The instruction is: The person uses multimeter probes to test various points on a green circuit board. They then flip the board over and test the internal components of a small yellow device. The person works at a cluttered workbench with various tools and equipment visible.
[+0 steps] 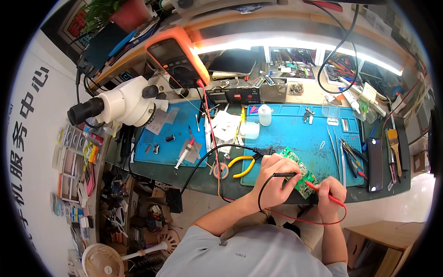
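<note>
A green circuit board (304, 189) is at the near edge of the blue mat, with small components on it. My left hand (275, 177) lies over its left side, fingers closed on a black multimeter probe (282, 174); whether those fingers also grip the board is hidden. My right hand (330, 197) pinches a red multimeter probe (336, 200), its front end pointing left at the board's near end. I cannot make out either metal tip. A black cable (221, 147) runs to a plug (263, 152) beside the board. The orange multimeter (177, 57) leans at the back, its display unreadable.
Yellow-handled pliers (244, 167) and a solder reel (221, 170) lie left of my hands. A white microscope (121, 102) stands over the left mat (157, 131). Tweezers (333, 147), a brush (393, 141) and a black case (375, 165) lie right. A white bottle (265, 115) stands behind.
</note>
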The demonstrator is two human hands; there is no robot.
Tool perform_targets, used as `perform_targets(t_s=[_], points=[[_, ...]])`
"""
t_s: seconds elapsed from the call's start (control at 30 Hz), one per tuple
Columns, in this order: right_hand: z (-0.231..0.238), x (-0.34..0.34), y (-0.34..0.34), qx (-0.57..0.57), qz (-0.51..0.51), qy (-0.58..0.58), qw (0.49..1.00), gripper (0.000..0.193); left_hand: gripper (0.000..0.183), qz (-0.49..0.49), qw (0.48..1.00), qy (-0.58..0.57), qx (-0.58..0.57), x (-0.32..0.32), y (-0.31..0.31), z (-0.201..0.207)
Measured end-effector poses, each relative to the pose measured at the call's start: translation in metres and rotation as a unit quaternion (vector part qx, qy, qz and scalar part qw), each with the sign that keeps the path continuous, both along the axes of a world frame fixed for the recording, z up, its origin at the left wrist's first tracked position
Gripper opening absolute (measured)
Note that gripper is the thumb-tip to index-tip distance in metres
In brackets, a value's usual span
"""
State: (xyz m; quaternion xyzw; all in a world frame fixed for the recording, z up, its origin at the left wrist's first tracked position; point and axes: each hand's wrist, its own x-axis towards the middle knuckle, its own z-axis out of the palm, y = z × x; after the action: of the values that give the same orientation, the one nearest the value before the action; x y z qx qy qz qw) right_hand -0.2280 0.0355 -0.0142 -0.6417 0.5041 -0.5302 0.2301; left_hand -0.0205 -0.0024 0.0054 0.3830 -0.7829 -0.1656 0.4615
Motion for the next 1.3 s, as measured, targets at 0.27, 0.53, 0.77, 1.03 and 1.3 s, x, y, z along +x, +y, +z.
perform_targets(t_s=[0.27,0.53,0.77,1.03,1.3], points=[[-0.003,0.0,0.0,-0.008,0.001,-0.005,1.0,0.023,0.009,-0.003,1.0,0.009,0.008,-0.001,0.001,0.0],[-0.004,-0.002,0.001,0.004,0.008,-0.006,1.0,0.023,0.009,-0.002,1.0,0.013,0.005,-0.001,0.001,-0.001],[-0.003,-0.003,0.003,0.026,0.005,-0.007,1.0,0.023,0.009,0.0,1.0,0.009,0.006,0.0,0.002,-0.003],[-0.008,-0.002,0.002,0.015,0.0,-0.022,1.0,0.022,0.008,0.005,1.0,0.012,0.001,0.001,0.004,-0.002],[-0.007,-0.003,0.006,0.017,-0.025,0.001,1.0,0.025,0.008,0.003,1.0,0.022,-0.017,-0.002,0.003,0.001]])
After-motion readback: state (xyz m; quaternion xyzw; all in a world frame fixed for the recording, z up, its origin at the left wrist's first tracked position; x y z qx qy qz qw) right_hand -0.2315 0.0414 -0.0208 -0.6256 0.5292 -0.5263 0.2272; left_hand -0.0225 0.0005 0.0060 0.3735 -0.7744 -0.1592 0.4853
